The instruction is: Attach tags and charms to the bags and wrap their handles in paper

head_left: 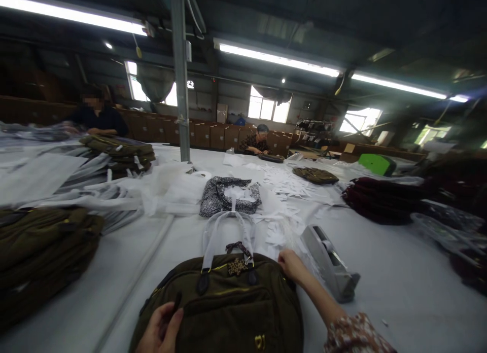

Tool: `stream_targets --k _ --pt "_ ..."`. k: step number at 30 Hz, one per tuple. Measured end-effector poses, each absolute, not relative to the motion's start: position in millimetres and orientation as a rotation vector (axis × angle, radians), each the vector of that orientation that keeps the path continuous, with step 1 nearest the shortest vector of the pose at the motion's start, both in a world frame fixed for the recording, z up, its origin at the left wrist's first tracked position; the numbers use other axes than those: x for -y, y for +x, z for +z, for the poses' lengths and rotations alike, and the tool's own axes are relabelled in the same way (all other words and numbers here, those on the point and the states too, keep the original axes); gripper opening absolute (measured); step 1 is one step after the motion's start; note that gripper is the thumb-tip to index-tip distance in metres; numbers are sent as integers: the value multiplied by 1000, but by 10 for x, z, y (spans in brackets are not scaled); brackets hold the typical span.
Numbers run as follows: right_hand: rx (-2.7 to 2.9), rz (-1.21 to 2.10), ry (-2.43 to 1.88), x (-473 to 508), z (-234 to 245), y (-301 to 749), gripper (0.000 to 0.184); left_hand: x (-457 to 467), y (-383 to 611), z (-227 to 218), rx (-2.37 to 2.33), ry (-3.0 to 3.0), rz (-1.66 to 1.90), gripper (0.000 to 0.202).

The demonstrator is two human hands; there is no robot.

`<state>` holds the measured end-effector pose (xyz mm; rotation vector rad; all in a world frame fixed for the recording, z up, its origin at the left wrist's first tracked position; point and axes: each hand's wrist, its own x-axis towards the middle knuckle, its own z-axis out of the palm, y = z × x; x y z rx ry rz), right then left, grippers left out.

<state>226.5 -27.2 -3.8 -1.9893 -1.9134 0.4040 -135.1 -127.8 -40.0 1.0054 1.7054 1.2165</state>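
Olive-brown handbag [228,317] rested on the white surface [411,287] at the near middle, its front facing the wearer and its lower edge running out of view. White wrapping [213,241] covered its two raised handles, a spotted charm [236,267] hung by the right handle's base, and a yellow emblem [259,341] sat low on the front. The left hand [163,327] was over the bag's left side, thumb and fingers bent around a small dark strip [177,299]; whether that grip was closed tight on it, I could not tell. The right hand [291,264], below a flowered sleeve [353,335], touched the bag's upper right edge with curled fingers; its fingertips were hidden, so I could not tell whether that grip pinched the fabric. Just right of this hand lay a grey tape dispenser [331,269]. Directly beyond the handles was a speckled black-and-white bag [213,198] with white stuffing [239,193] showing, and white scraps [283,183] were strewn to its right. Olive bags [49,246] were piled at the near left, with dark maroon items [380,198] stacked on the right. Two other people sat on the far side, one at left [101,122] and one near the centre [262,140].
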Motion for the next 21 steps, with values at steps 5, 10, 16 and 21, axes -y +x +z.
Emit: stream_targets --k 5,10,16,21 --pt "1799 334 -1906 321 190 2345 28 1278 -1422 -416 -1558 1146 1137 51" --pt "1695 493 -1791 424 370 2201 30 1307 -1443 -321 -1367 1014 1159 58" --pt "1259 1240 -1322 661 355 1440 30 1411 -1318 -229 -1260 845 1355 46" --pt "1000 1518 -1173 775 269 647 29 1456 -1256 -296 -1264 830 1482 37"
